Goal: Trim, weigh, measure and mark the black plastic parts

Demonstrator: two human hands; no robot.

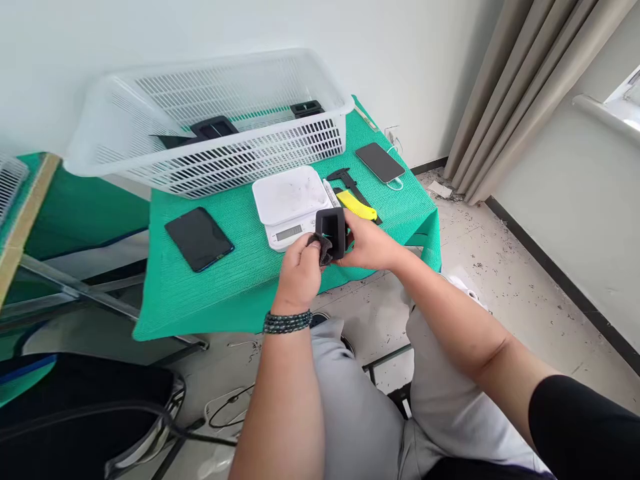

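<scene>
My right hand (370, 245) grips a small black box-shaped part (334, 230) above the table's front edge. My left hand (300, 270), with a beaded bracelet on the wrist, is closed on a dark crumpled cloth (323, 248) pressed against that part. Just behind both hands sits a white digital scale (291, 200) on the green table cover (235, 267).
A white slotted basket (215, 120) with black parts inside stands at the back. A dark phone (199, 238) lies left of the scale, another phone (380, 161) at the far right. A caliper (345, 179) and yellow utility knife (357, 207) lie right of the scale. A black bag (75, 407) sits lower left.
</scene>
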